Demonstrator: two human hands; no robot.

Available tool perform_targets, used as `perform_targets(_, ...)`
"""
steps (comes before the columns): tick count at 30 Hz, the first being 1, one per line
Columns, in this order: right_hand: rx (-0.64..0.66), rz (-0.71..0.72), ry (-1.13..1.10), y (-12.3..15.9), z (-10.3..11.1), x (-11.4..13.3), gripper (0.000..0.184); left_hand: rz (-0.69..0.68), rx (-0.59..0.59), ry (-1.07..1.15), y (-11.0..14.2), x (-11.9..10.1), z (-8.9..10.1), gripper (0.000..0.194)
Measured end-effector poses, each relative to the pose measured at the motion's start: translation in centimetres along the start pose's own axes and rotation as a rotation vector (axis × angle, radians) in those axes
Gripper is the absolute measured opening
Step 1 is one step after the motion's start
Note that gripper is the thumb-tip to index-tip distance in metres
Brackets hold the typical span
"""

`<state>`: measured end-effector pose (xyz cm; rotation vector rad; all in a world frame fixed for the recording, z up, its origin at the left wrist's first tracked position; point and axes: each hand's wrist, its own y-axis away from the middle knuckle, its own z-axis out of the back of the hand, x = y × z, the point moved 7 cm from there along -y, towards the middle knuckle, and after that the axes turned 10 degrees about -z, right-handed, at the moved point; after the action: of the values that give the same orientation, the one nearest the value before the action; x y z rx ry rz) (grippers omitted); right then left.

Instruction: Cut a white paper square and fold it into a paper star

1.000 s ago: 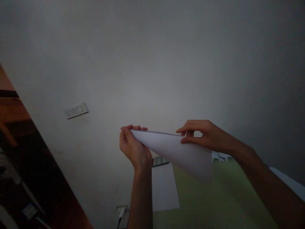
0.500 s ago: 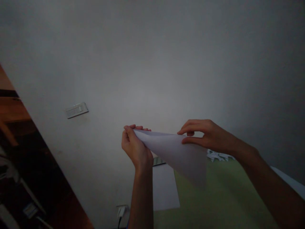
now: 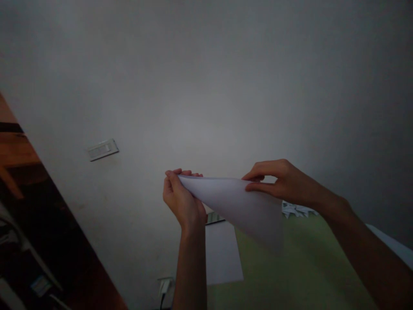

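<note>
Pinching paper [image 3: 237, 204] by its narrow end in left grip [image 3: 183, 200] and top edge in right grip [image 3: 287, 183], leaving lower edge loose over bench [image 3: 309, 262].

The sheet [image 3: 229, 200] I hold looks like smooth, matt paper, as does the page [image 3: 222, 258] on my matt bench [image 3: 309, 267]. The wall [image 3: 206, 94] looks painted and matt, the switch plate [image 3: 102, 150] smooth plastic.

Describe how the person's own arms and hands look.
The left hand and right hand show no gloves, with slender fingers. The left forearm and right forearm show no sleeves. No watch or bracelet shows; the dim light hides finer markings.
</note>
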<state>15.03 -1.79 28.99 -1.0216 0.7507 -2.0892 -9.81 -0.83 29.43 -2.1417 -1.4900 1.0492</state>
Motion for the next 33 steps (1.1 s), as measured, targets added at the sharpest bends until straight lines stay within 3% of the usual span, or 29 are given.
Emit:
perform_targets(17,-0.019,0.051,0.017,0.06,0.16,0.27,0.015,-0.017,-0.020,-0.058,-0.12,-0.15,0.17,0.035)
perform_targets(33,-0.011,-0.049,0.012,0.03,0.34,0.25,0.017,-0.026,0.024,-0.007,0.11,-0.35,-0.26,0.037)
